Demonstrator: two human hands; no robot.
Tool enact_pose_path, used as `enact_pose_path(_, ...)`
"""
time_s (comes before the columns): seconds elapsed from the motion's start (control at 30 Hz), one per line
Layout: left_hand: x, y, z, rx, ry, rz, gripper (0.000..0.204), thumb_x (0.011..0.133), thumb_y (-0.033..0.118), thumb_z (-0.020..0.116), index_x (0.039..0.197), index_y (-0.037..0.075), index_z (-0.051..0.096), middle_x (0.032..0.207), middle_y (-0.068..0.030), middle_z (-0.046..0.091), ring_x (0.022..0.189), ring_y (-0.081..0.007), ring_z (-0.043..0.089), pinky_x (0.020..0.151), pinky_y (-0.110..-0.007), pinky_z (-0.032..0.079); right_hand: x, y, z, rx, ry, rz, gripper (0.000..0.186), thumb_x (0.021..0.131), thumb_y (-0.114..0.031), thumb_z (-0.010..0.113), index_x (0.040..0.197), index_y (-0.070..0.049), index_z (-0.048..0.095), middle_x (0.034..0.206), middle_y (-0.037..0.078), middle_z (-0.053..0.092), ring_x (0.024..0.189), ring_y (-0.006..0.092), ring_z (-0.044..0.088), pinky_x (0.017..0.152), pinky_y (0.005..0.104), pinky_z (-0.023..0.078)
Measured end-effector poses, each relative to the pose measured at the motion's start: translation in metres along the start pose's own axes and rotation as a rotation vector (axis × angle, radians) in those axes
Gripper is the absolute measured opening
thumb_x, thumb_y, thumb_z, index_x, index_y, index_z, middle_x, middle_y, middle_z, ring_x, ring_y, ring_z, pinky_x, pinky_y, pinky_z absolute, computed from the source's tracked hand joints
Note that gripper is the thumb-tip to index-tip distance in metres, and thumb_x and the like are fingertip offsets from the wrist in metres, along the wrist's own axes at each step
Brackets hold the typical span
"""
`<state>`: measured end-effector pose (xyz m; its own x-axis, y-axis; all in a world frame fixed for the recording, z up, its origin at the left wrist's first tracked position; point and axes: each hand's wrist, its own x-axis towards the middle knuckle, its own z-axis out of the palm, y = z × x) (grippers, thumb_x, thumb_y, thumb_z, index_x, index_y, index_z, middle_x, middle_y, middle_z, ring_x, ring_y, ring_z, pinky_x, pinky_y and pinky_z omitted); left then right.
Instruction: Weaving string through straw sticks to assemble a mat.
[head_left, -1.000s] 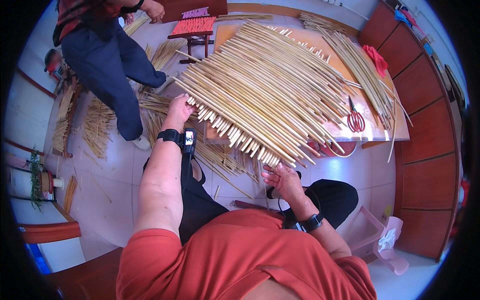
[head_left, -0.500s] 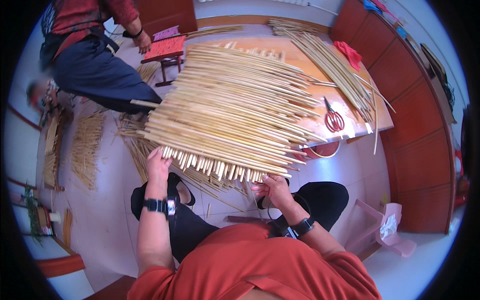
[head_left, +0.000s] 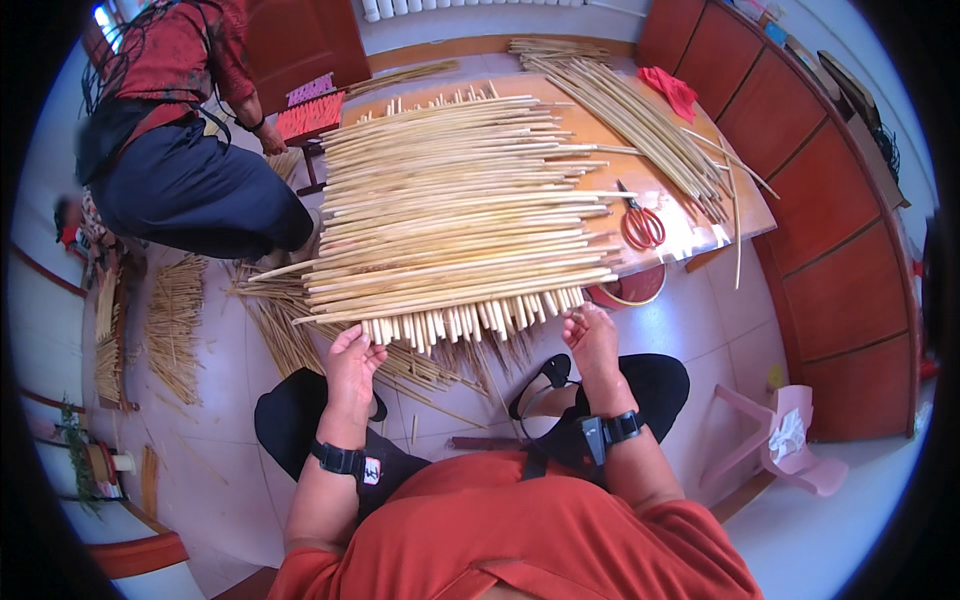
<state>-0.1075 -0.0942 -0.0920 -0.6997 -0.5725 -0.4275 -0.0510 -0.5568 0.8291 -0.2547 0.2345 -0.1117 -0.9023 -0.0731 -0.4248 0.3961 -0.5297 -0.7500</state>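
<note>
A broad mat of pale, peeled plant stalks (head_left: pixel 455 230) lies over the table, its long stalks running left to right. Crosswise stalk ends stick out in a ragged row along its near edge. At the near left corner my left hand (head_left: pixel 352 362) pinches the mat's edge, thumb and forefinger at the outermost ends, the other fingers loosely curled. My right hand (head_left: pixel 592 340) is closed at the near right corner, its fingertips on the stalk ends there. Red-handled scissors (head_left: pixel 642 228) rest on the table just right of the mat.
Long loose stalks (head_left: pixel 650 130) and a red cloth (head_left: pixel 668 92) lie on the orange table (head_left: pixel 690 215). A red bucket (head_left: pixel 632 287) stands below its near edge. Stalk bundles (head_left: pixel 175 330) cover floor at left, where another person (head_left: pixel 190 150) bends. A pink stool (head_left: pixel 775 440) stands at right.
The mat has turned, its near right corner rising away from me and its near left corner coming nearer. My right hand moved right and farther away; my left moved slightly right and nearer.
</note>
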Motion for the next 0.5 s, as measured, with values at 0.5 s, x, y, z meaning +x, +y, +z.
enact_pose_path(0.5, 0.031, 0.016, 0.003, 0.75, 0.148, 0.019, 0.021, 0.089, 0.011, 0.061, 0.107, 0.0, 0.06, 0.08, -0.0078, 0.064, 0.053, -0.0138, 0.058, 0.047, -0.024, 0.048, 0.007, -0.013, -0.022, -0.366, -0.094, -0.014, 0.038, 0.092, -0.01, 0.05, 0.129, -0.001, 0.048, 0.108, 0.012, 0.064, 0.08, 0.0144, 0.065, 0.06, 0.0231, 0.047)
